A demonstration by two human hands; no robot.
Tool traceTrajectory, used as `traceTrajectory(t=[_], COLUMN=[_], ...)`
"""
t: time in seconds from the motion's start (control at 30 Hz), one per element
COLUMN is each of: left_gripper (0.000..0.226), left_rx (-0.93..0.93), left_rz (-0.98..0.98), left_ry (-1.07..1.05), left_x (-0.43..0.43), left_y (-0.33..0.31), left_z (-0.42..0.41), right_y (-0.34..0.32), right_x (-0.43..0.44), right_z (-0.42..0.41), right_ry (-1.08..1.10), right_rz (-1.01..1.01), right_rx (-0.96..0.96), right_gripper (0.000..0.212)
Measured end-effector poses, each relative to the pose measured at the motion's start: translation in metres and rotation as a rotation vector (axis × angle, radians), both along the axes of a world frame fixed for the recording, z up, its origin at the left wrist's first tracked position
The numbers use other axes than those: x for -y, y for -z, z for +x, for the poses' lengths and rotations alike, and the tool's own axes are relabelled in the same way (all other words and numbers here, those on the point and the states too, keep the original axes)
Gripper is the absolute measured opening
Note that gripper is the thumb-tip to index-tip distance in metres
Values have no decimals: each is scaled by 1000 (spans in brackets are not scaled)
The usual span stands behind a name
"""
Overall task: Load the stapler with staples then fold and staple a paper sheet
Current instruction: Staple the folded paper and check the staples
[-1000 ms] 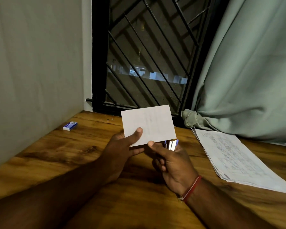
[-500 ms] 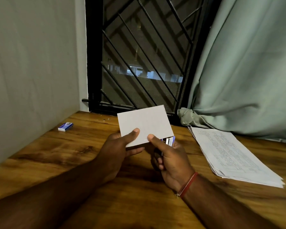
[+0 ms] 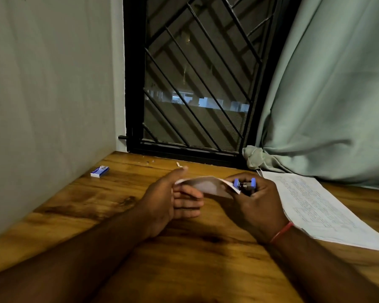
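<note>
The folded white paper sheet (image 3: pixel 206 185) lies nearly flat just above the wooden table (image 3: pixel 109 206), between both hands. My left hand (image 3: pixel 169 200) pinches its left edge, thumb on top and fingers underneath. My right hand (image 3: pixel 253 206) grips a small blue and metal stapler (image 3: pixel 245 184), whose mouth sits at the paper's right corner. Most of the stapler's body is hidden inside my fist. A small blue and white staple box (image 3: pixel 100 171) lies on the table at the far left, near the wall.
A stack of printed paper sheets (image 3: pixel 319 211) lies on the table to the right of my right hand. Behind are a barred window (image 3: pixel 195 84), a green curtain (image 3: pixel 328 95) and a grey wall on the left.
The paper, held upright facing me before, has tipped down to nearly flat. My right hand has brought the stapler up to the paper's right corner.
</note>
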State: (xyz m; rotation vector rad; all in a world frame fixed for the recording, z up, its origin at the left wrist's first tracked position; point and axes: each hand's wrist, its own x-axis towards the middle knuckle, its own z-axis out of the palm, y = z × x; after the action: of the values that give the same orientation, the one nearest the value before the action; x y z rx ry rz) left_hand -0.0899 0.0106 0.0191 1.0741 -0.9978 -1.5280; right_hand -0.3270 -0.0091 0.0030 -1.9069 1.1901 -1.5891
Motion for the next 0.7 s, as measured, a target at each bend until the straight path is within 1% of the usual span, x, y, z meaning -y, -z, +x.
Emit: traceTrajectory(t=[0.03,0.07,0.1,0.13,0.2,0.23,0.27,0.3,0.33,0.37,0.4,0.43,0.53,0.57,0.63,0.7], left_gripper=[70,71,66,61,65,64,57,50,46,47,50,53,50,48,45,41], left_rx=[69,143,217,243,234,220,198,196,203,212,206,189,129,106,74,84], left_rz=[-33,-80,-156,-232,-362,-400,-421,-427,-423,-415,-406,-404,-400,-399,-384,-375], left_ry=[-102,-208,-313,-384,-400,-362,-305,-252,-221,-220,-225,-232,-217,-202,-171,-154], left_x=[1,1,0,-2,-3,-3,-6,-5,-6,-5,-5,-4,-3,-3,-2,-2], left_y=[-2,-4,-6,-9,-9,-8,-9,-6,-4,0,3,5,7,7,6,5], left_z=[0,0,1,2,4,3,2,0,-4,-5,-6,-7,-6,-5,-5,-4], right_y=[-2,-3,-5,-7,-8,-9,-8,-8,-8,-9,-8,-8,-9,-9,-10,-10], right_x=[-2,-2,-2,-3,-4,-4,-3,-3,-3,-3,-2,-3,-2,-2,-5,-6], right_z=[2,3,3,5,6,6,6,6,5,5,4,2,0,-1,0,2], right_ry=[28,29,-8,-72,-189,-230,-264,-292,-308,-309,-316,-329,-367,-377,-396,-394], right_rz=[30,63,118,188,321,374,414,450,472,487,492,498,529,543,565,575], right_rx=[79,165,262,352,463,495,522,536,530,505,476,461,433,420,413,414], right_gripper=[8,7,8,15,36,42,41,35,25,13,6,6,31,36,44,49])
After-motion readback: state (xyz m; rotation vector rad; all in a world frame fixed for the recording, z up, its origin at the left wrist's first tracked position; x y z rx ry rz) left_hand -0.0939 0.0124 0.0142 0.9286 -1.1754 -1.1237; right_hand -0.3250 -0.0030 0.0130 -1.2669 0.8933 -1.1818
